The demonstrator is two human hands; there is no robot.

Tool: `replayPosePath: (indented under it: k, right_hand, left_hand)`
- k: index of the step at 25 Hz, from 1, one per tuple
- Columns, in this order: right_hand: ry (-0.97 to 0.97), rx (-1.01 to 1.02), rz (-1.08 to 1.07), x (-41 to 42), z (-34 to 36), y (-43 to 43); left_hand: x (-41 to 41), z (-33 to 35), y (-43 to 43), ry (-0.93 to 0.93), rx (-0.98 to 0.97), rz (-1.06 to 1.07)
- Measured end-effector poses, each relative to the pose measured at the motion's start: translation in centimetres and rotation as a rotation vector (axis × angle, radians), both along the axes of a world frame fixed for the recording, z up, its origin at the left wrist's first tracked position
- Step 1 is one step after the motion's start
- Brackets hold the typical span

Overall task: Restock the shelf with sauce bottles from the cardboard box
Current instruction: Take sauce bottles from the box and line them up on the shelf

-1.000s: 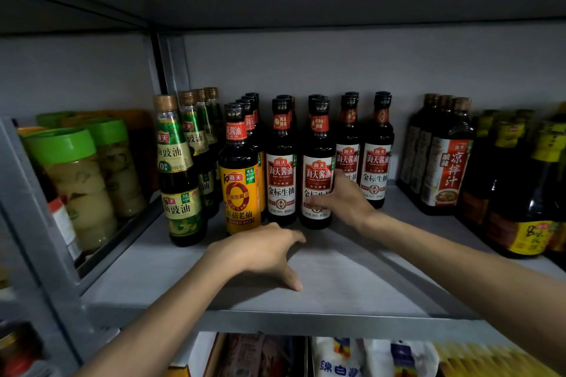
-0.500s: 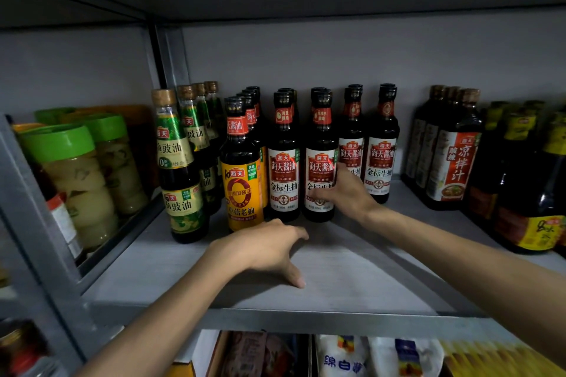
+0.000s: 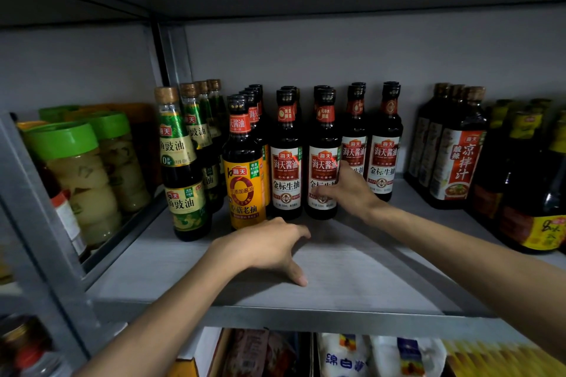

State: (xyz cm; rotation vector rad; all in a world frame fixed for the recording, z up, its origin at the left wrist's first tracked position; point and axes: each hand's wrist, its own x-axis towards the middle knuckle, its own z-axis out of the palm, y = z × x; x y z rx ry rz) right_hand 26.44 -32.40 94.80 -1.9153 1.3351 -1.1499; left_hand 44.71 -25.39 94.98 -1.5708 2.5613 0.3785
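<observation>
r hand [image 3: 349, 193] grips bottle [image 3: 324, 162]; l hand [image 3: 263, 245] on shelf [image 3: 367, 278]

L grip [image 3: 263, 248] & R grip [image 3: 349, 193] bare, forearms unsleeved to frame edge.

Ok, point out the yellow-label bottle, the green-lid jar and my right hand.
yellow-label bottle [image 3: 245, 193]: head view, on its front label.
green-lid jar [image 3: 61, 139]: head view, on its lid.
right hand [image 3: 352, 193]: head view, on its back.

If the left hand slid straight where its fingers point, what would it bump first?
Probably the front red-and-white-label soy sauce bottle just past the left hand; depth is unclear, so it could be the neighbour bottle the right hand holds.
</observation>
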Motion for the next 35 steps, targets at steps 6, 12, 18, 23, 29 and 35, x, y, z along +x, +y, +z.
replayPosePath:
  k: [6, 12, 18, 23, 29, 35]
  right_hand:
    - [0.052, 0.004, -0.025, -0.4, -0.5, -0.8]
    - [0.022, 0.015, -0.028, -0.4, -0.6, -0.8]
    - [0.100, -0.002, -0.129, -1.3, 0.2, 0.0]
    - [0.231, -0.509, -0.375, -0.9, 6.4, 2.8]
    - [0.646, -0.574, -0.107, 3.8, 16.1, 0.7]
    - [0.979, -0.337, -0.046, 6.6, 17.7, -1.5]
  left_hand:
    - [0.0, 0.0, 0.2, 0.003, -0.004, -0.001]
    - [0.1, 0.0, 0.2, 0.004, -0.007, 0.000]
    - [0.1, 0.0, 0.3, 0.011, -0.004, -0.001]
    - [-0.2, 0.3, 0.2, -0.010, 0.001, -0.013]
    - [-0.4, 0.2, -0.1, 0.012, -0.026, 0.004]
    - [-0.9, 0.1, -0.4, 0.179, -0.099, 0.103]
